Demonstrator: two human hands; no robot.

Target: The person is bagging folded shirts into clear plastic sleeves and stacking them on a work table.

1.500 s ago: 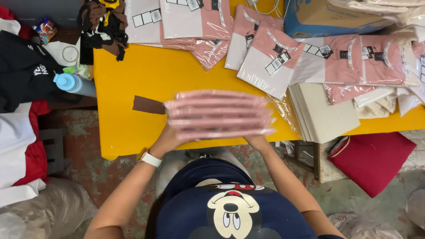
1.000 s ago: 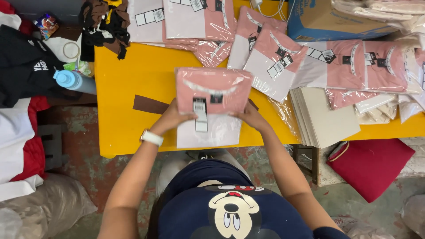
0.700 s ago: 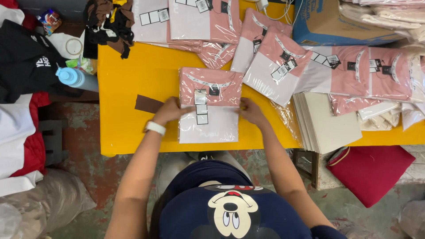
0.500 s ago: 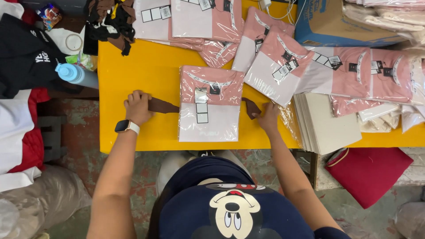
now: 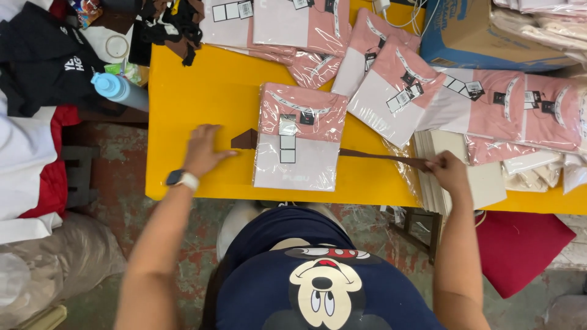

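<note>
A stack of bagged pink-and-white folded shirts (image 5: 298, 137) lies on the yellow table (image 5: 202, 104), right in front of me. A brown strap (image 5: 382, 157) runs under the stack and sticks out on both sides. My left hand (image 5: 203, 150) rests flat on the table beside the strap's left end (image 5: 246, 140), fingertips near it. My right hand (image 5: 447, 172) pinches the strap's right end and holds it taut out past the stack, over a pile of white card sheets (image 5: 455, 171).
More bagged pink shirts (image 5: 391, 79) cover the table's far side and right. A blue cardboard box (image 5: 483, 36) stands at the back right. A blue-capped bottle (image 5: 119, 90) and dark clothes lie at the left edge. A red cushion (image 5: 520, 244) sits below right.
I set the stack of shirts down flat on the strap, then let go of it. Both hands moved outward; my right hand took the strap's right end and drew it farther right.
</note>
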